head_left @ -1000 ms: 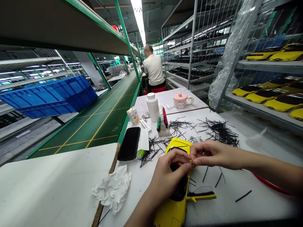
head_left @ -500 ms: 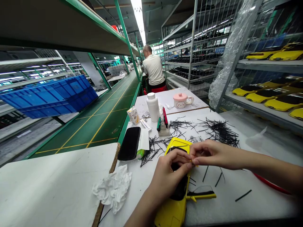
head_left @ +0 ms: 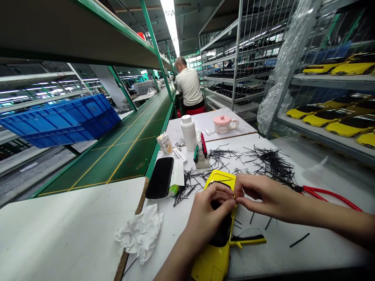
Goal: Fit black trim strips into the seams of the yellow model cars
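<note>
A yellow model car (head_left: 211,262) with black windows lies lengthwise in front of me on the white table, its yellow door (head_left: 249,241) swung out to the right. My left hand (head_left: 213,212) lies over the car's roof, fingers curled and thumb pressed to them at the right edge of the body. My right hand (head_left: 258,195) meets it there, thumb and fingertips pinched together against the car's side. Whatever sits between those fingertips is hidden. Red-handled pliers (head_left: 328,193) lie beyond my right forearm, partly covered by it.
Black strips (head_left: 274,162) lie scattered in heaps. A phone (head_left: 159,177), crumpled tissue (head_left: 142,232), white bottle (head_left: 188,132), pen holder (head_left: 202,160) and pink-lidded mug (head_left: 224,125) stand or lie around. Left runs a green conveyor (head_left: 129,144); right, racks hold yellow cars (head_left: 340,121). A person (head_left: 190,88) sits ahead.
My right forearm and wrist have dropped lower, uncovering the red-handled pliers behind. The fingertips of both hands stay together at the car's edge. The car has hardly moved.
</note>
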`<move>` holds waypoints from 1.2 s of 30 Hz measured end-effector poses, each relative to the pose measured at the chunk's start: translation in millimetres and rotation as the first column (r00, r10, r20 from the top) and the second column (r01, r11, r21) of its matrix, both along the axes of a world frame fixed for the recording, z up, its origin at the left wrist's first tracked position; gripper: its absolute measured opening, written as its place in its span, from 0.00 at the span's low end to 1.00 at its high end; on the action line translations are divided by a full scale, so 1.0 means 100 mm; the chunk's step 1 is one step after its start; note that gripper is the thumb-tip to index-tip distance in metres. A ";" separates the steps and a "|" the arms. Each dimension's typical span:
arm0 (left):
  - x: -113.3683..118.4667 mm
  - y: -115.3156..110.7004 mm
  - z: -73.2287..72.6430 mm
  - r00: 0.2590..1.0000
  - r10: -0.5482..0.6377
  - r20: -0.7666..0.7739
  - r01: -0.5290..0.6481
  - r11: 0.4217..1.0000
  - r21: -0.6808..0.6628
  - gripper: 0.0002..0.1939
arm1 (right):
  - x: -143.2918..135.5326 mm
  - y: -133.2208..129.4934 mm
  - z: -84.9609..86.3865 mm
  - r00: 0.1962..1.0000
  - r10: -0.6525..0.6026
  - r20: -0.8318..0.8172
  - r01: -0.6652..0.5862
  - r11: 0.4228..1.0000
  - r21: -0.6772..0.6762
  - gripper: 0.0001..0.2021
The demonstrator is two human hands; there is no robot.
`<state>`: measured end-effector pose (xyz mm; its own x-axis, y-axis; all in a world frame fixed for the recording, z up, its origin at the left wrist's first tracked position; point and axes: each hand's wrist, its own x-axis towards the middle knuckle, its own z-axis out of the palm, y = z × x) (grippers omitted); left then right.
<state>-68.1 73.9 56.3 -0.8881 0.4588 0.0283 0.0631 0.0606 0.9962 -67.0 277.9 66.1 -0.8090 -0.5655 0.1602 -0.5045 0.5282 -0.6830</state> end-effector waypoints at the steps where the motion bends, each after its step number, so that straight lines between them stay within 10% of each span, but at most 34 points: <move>1: 0.00 0.00 0.00 1.000 0.001 -0.002 -0.001 1.000 -0.004 0.05 | 0.00 -0.01 -0.01 1.000 -0.009 -0.027 0.009 1.000 0.005 0.05; 36: 0.05 -0.03 0.01 0.971 -0.102 -0.215 0.097 0.995 -0.032 0.07 | 0.23 0.03 0.08 0.967 0.010 -0.256 -0.033 0.996 -0.085 0.06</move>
